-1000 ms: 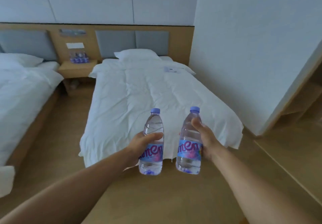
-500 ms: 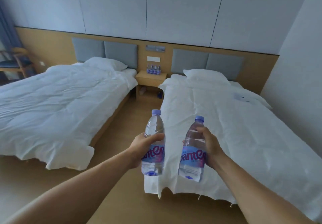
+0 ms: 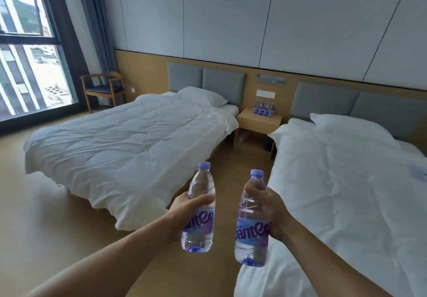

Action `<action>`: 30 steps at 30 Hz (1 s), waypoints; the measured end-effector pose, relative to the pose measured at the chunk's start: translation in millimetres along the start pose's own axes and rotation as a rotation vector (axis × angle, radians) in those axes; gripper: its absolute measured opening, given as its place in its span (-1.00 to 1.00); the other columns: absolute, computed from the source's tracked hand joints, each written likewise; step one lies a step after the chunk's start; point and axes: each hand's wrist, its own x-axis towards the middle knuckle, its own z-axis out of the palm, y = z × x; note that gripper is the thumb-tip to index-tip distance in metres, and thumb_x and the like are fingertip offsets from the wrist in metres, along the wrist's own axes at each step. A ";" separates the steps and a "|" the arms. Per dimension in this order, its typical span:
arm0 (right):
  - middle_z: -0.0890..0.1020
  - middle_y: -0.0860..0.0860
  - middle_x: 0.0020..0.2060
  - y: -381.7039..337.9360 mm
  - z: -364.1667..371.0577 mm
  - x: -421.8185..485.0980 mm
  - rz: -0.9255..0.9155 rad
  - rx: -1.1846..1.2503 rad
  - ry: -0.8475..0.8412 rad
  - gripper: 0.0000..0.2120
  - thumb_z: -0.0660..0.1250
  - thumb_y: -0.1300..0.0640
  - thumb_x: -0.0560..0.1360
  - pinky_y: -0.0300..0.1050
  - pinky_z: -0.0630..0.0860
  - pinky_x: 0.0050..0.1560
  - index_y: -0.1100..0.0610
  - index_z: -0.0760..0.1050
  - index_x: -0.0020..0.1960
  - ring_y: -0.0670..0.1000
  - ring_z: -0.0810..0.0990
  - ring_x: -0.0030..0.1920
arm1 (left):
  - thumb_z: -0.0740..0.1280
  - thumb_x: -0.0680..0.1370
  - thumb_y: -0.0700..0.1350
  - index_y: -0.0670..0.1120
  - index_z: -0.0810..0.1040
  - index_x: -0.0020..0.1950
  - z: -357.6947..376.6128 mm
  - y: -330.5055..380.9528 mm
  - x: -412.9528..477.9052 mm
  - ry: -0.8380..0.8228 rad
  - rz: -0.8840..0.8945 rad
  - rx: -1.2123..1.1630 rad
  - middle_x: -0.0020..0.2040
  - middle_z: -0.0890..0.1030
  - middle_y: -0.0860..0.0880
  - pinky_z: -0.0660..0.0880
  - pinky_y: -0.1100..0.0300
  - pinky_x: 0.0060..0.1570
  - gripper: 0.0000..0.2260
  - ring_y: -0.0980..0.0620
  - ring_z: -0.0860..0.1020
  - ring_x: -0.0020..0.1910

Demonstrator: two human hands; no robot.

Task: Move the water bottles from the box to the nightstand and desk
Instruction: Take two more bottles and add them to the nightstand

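**What the room is keeping back**

On the nightstand (image 3: 258, 121), the small bottles (image 3: 264, 108) are blurring into one row, their labels too tiny to read. Under the nightstand, a bluish smudge (image 3: 268, 145) is defying naming. Right of the nightstand, the bed (image 3: 346, 181) is running off the edge, cutting through a paper (image 3: 418, 172).

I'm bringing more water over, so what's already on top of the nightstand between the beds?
A row of about four water bottles stands at the back of the nightstand top, its front left bare. Anything behind the row is hidden.

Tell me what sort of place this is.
Probably a hotel twin room: left bed and right bed identically made in white, a nightstand between them carrying water bottles, a chair by the window.
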 end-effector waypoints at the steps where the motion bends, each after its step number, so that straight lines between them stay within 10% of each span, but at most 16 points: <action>1: 0.57 0.07 -0.29 -1.9 0.9 18.5 0.000 -0.010 -0.011 -0.80 0.54 -0.01 0.34 0.03 0.58 -0.12 0.02 0.53 -0.23 0.11 0.61 -0.26 | 0.64 0.22 0.06 -0.18 0.62 0.00 -4.6 3.8 12.8 0.019 -0.005 -0.002 -0.22 0.69 -0.20 0.64 -0.01 -0.11 -0.50 -0.14 0.67 -0.26; 15: 0.69 0.18 -0.10 -63.6 -11.2 247.5 -0.078 -0.088 0.042 -0.67 0.48 0.06 0.45 -0.09 0.62 -0.25 0.19 0.52 0.12 0.11 0.72 -0.20 | 0.63 0.12 0.21 -0.18 0.54 0.15 -39.8 81.4 204.6 0.219 0.061 0.069 -0.12 0.71 -0.25 0.64 -0.24 0.04 -0.24 -0.26 0.71 -0.14; 23: 0.69 0.17 -0.06 -81.4 -5.2 377.0 -0.116 -0.176 0.093 -0.63 0.50 0.00 0.42 0.06 0.65 -0.02 0.16 0.53 0.12 0.12 0.73 -0.13 | 0.59 0.08 0.25 -0.07 0.53 0.17 -66.9 118.3 329.9 0.193 0.089 0.092 -0.07 0.72 -0.17 0.66 -0.14 0.03 -0.24 -0.18 0.72 -0.10; 30: 0.67 0.09 -0.15 -113.0 -2.7 479.3 -0.156 -0.176 0.213 -0.67 0.47 0.02 0.44 -0.11 0.59 -0.22 0.17 0.52 0.10 0.03 0.70 -0.22 | 0.59 0.34 0.12 -0.04 0.52 0.20 -94.8 169.7 450.3 0.098 0.103 0.105 -0.04 0.72 -0.14 0.66 -0.10 0.05 -0.46 -0.14 0.72 -0.07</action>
